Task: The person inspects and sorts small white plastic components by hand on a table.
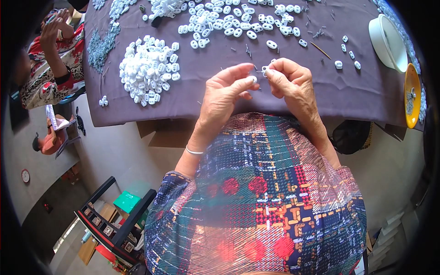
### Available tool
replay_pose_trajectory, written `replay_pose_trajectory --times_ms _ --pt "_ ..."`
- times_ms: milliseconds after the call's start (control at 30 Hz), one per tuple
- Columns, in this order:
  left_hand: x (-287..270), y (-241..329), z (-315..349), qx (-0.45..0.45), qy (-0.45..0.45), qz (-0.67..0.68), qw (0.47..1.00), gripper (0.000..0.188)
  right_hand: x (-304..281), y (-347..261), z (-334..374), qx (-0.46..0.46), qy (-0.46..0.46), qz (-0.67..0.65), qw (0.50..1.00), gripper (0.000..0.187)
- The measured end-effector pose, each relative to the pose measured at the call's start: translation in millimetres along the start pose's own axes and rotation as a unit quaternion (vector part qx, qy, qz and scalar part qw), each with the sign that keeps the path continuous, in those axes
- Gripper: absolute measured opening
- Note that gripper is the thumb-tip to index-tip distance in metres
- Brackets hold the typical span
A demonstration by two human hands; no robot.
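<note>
white piece point(265, 69) | right hand point(292, 80): at fingertips | left hand point(224, 89): just beside

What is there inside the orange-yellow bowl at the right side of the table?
Inside the orange-yellow bowl, a small pile of silvery pieces can be seen. The bottom beneath this pile is covered.

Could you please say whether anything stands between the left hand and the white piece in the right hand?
Nothing visible blocks the left hand from the white piece in the right hand; only slim metal bits, perhaps held, show between.
</note>
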State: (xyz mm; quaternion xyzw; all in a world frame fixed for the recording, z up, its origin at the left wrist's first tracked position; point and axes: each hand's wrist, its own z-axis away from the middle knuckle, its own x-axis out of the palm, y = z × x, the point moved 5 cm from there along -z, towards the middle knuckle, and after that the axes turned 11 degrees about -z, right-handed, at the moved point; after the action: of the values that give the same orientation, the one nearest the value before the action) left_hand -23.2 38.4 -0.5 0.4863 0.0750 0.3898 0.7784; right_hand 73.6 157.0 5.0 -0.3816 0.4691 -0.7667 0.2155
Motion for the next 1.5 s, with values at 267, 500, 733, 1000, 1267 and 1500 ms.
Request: replay_pose_trajectory --times_ms 267,500,733,1000,1267,1500 --pt "6 -12 -1 0.019 -0.046 -0.090 0.995 0.022 7 7 0 0.042 -0.027 -0.122 0.991 0.011" --pt "5 -11 0 -0.077 -0.057 -0.008 0.995 0.020 7 5 -3 0.042 -0.043 -0.134 0.989 0.015" --pt "-6 -11 -5 -0.076 -0.057 0.142 0.985 0.023 4 -21 7 -0.019 -0.008 0.048 0.999 0.010" --pt "-2 -6 -1 -0.084 -0.064 0.132 0.986 0.025 9 -21 7 -0.019 -0.015 0.114 0.993 0.009" --pt "-4 -10 -3 -0.081 -0.062 0.123 0.987 0.020 6 -16 5 -0.013 -0.002 0.132 0.991 0.010" --pt "-4 -11 -3 -0.079 -0.054 0.107 0.990 0.020 7 -14 4 -0.037 -0.022 0.149 0.988 0.010"
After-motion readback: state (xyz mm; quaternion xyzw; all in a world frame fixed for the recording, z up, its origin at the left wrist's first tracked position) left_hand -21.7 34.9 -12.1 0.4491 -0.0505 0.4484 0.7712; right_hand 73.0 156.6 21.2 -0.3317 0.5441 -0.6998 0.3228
